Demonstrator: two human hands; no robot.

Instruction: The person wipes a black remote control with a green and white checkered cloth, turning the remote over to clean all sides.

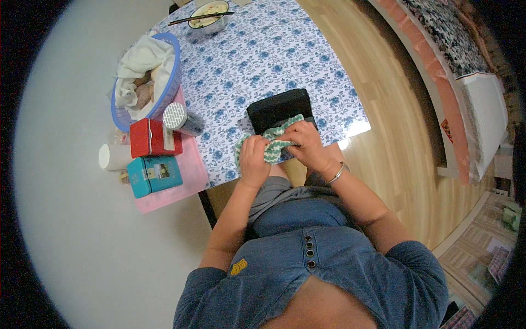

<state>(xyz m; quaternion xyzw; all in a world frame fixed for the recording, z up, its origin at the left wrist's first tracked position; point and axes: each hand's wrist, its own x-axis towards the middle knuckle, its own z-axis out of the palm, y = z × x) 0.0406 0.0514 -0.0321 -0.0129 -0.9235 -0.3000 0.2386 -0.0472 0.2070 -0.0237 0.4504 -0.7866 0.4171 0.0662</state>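
A green-and-white zigzag-patterned cloth is bunched between my hands at the table's near edge. My left hand grips its left part, fingers curled into the folds. On the other side, my right hand pinches the cloth with bent fingers; a silver bracelet circles that wrist. Just beyond lies a black, box-like case with rounded corners, its near side partly covered by the cloth and my right hand. Whether the cloth is wrapped around anything cannot be seen.
On the left stand a patterned-lid jar, a red tin, a teal tin, a white paper roll or cup and a blue basket with white cloth. A bowl with chopsticks sits far back on the blue-flowered tablecloth.
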